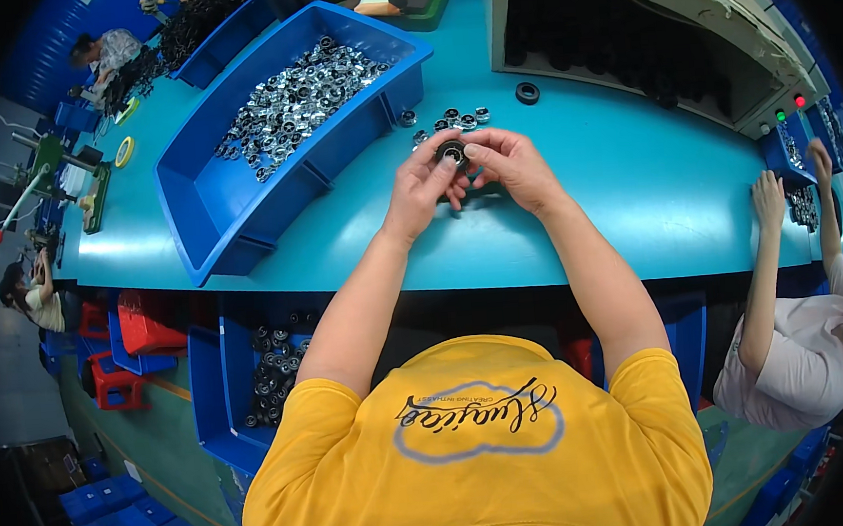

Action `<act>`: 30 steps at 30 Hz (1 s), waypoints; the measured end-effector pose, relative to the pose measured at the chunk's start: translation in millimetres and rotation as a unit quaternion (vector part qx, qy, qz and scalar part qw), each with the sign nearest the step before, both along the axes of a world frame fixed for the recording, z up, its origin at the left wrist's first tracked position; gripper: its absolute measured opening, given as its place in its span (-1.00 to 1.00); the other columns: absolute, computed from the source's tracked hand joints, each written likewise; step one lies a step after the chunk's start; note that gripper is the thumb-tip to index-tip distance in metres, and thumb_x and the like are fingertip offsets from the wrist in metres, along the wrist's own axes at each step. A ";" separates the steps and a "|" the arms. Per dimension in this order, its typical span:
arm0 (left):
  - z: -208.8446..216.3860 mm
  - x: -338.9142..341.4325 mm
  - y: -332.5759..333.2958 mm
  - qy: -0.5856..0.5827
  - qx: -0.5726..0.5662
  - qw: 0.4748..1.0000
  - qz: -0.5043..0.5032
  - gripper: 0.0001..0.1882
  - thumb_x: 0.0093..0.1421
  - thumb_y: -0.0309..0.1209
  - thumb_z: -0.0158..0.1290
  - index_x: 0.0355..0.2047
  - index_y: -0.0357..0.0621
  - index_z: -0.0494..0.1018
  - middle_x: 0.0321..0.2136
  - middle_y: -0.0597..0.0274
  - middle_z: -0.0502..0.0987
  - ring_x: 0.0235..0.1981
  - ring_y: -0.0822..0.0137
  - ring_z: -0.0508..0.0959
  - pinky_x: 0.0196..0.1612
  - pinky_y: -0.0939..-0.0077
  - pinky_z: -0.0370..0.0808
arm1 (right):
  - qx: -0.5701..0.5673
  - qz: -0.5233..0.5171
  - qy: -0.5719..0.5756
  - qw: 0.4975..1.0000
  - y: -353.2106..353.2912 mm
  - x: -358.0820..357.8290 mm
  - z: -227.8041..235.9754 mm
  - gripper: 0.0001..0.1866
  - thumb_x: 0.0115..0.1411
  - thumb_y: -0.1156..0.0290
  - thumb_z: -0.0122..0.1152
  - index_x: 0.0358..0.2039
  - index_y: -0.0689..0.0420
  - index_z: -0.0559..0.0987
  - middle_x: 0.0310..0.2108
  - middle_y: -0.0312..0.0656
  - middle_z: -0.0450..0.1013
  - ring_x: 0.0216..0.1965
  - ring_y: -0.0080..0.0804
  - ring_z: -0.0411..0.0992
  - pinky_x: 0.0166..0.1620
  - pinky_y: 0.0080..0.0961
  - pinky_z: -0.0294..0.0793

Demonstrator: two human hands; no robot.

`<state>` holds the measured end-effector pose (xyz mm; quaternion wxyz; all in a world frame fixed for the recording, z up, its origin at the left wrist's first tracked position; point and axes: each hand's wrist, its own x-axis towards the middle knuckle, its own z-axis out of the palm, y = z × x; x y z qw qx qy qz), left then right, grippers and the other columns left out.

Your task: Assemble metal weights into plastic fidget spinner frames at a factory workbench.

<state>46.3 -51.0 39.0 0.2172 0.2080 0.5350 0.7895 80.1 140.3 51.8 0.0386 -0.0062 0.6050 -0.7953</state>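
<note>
Both my hands meet above the teal table (pixel 342 249), fingers closed around a small black wheel (pixel 451 151) with a shiny metal centre. My left hand (pixel 419 193) grips its left side, with the thumb over its face. From the right, my right hand (pixel 518 170) pinches its edge between thumb and fingers. Just beyond my fingers lie several small round silver-and-black metal parts (pixel 468 121). A loose black ring (pixel 527 93) sits farther back to the right. My fingers partly hide the wheel.
A big blue bin (pixel 284 180) with many silver parts stands left of my hands. At the back right is an open-fronted machine (pixel 497 23) with black pieces inside. Below the table edge, a blue crate (pixel 211 395) contains black wheels. A co-worker (pixel 790 355) works at right.
</note>
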 end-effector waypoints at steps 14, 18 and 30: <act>-7.0 -1.4 6.5 0.051 -0.023 0.997 0.057 -0.61 0.38 -0.47 0.11 0.20 -0.02 0.41 -0.40 0.39 0.53 -0.50 0.59 0.48 -0.56 0.73 0.39 | 0.025 -0.022 0.009 0.999 -6.5 -0.3 -0.2 -0.69 0.31 0.38 0.32 0.01 0.25 0.63 -0.19 -0.18 0.62 -0.30 -0.57 0.54 -0.27 -0.62 0.57; -4.7 0.4 6.1 0.023 -0.032 0.998 0.045 -0.42 0.27 -0.53 0.23 0.28 -0.09 0.34 -0.34 0.32 0.57 -0.49 0.54 0.52 -0.53 0.67 0.47 | 0.028 -0.019 0.006 0.999 -2.4 -0.3 -2.1 -0.68 0.32 0.34 0.33 0.00 0.25 0.63 -0.23 -0.23 0.61 -0.32 -0.59 0.52 -0.29 -0.64 0.57; -13.5 -5.4 -0.1 0.004 -0.007 0.993 0.120 -0.45 0.41 0.08 0.05 -0.04 -0.25 0.46 -0.44 0.22 0.57 -0.55 0.50 0.49 -0.57 0.64 0.39 | 0.144 -0.199 0.029 0.969 45.9 -21.1 -6.2 -0.75 0.30 0.30 0.32 -0.11 0.17 0.68 -0.34 -0.34 0.57 -0.42 -0.61 0.45 -0.36 -0.61 0.50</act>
